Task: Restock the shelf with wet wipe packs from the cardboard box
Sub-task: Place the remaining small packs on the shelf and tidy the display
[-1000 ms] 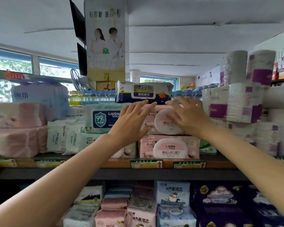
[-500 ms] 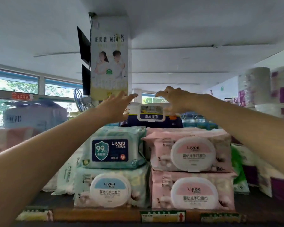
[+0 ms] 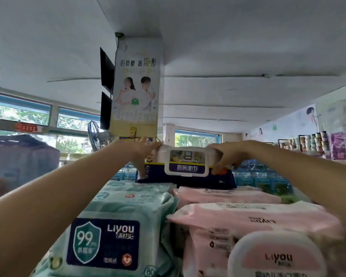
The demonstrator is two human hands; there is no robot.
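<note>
"Liyou" and "99" on the green pack; "Liyou" on the pink pack's lid; other print seems illegible.

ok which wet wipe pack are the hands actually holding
The navy-and-white pack on top of the stack. The left hand and right hand grip its ends; the green packs and pink packs below lie untouched.

From my remote seat, open air stretched above the navy wipe pack up to the ceiling, leaving room to lift it straight up. My left hand and right hand held its two ends. The poster-clad pillar and a fan blocked the way behind on the left. Teal packs and pink packs filled everything beneath; bottled water closed off the back right.
</note>
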